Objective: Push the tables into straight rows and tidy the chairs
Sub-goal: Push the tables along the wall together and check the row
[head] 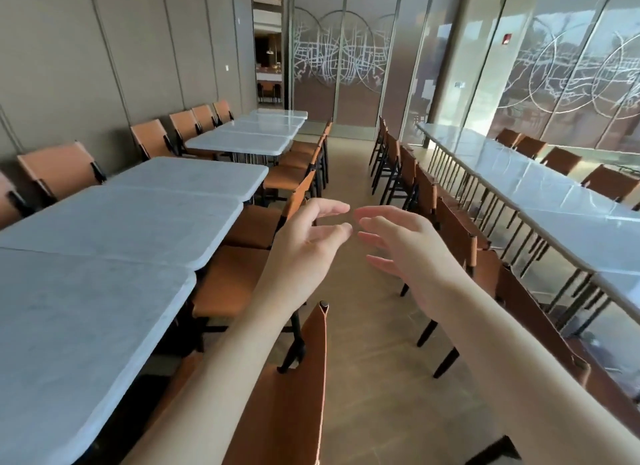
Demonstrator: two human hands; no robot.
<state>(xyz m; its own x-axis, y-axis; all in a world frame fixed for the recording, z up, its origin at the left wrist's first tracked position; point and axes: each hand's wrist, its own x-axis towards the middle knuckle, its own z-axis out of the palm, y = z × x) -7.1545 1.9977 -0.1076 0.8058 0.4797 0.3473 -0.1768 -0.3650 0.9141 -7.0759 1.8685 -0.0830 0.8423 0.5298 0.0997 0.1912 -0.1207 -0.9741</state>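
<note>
A row of tables (114,229) ran along the left of the frame, with chairs (59,174) behind it by the wall and chairs (256,222) on its aisle side. Another table row (540,187) ran up the right, chairs (429,194) lining its left. Two hands (304,253) hung at centre, over the aisle.

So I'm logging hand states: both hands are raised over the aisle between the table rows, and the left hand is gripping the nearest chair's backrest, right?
Not quite. The head view shows the left hand gripping nothing: its fingers are relaxed in the air above the nearest chair's backrest. The rest stands: with the right hand, it is raised over the aisle between the table rows.
</note>
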